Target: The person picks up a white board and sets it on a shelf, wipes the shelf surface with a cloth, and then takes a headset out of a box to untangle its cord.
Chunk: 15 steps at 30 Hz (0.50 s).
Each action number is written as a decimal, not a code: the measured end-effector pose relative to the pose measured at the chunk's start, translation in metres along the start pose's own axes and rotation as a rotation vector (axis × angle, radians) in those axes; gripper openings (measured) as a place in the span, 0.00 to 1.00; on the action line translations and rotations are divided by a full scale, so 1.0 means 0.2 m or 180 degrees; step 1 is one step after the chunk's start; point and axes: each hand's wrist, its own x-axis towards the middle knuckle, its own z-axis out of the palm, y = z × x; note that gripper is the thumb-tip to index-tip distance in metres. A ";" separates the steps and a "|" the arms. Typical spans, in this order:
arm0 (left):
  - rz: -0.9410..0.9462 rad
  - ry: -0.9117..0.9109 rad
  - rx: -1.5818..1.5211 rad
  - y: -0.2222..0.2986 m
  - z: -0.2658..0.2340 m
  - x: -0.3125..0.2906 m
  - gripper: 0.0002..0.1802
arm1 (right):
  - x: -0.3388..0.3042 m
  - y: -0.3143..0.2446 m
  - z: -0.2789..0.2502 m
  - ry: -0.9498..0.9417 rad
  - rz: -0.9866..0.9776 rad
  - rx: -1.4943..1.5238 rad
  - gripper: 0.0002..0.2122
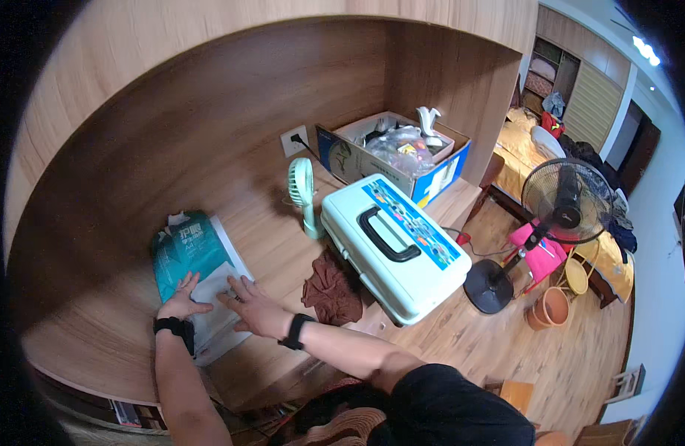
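Observation:
A white sheet of paper [222,331] lies at the front left of the wooden desk, partly over a teal package of paper [180,256] with a torn upper end. More white paper shows along the package's right side. My left hand [180,299] rests at the sheet's left edge, thumb and fingers apart. From the right, my right hand [257,308] reaches over the same sheet with its fingers spread. Both hands appear to touch the paper, and neither grips anything. A dark band circles each wrist.
Right of my hands lie a crumpled brown cloth [332,290] and a pale green case [394,249] with a black handle, overhanging the desk edge. Behind stand a small green handheld fan [302,193] and a filled cardboard box [365,171]. A black floor fan [565,204] stands beyond the desk.

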 end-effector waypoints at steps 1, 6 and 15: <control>-0.0021 -0.0018 -0.0010 -0.01 -0.01 -0.02 0.58 | -0.07 -0.08 -0.10 0.0108 -0.0051 0.0205 0.35; 0.0124 0.0024 0.0067 -0.08 0.02 0.05 0.57 | -0.62 -0.18 -0.91 0.0904 -0.0228 0.0135 0.31; -0.0047 0.0245 0.0640 0.08 0.03 -0.08 0.45 | -1.38 0.76 -1.31 0.1193 0.2562 0.2917 0.35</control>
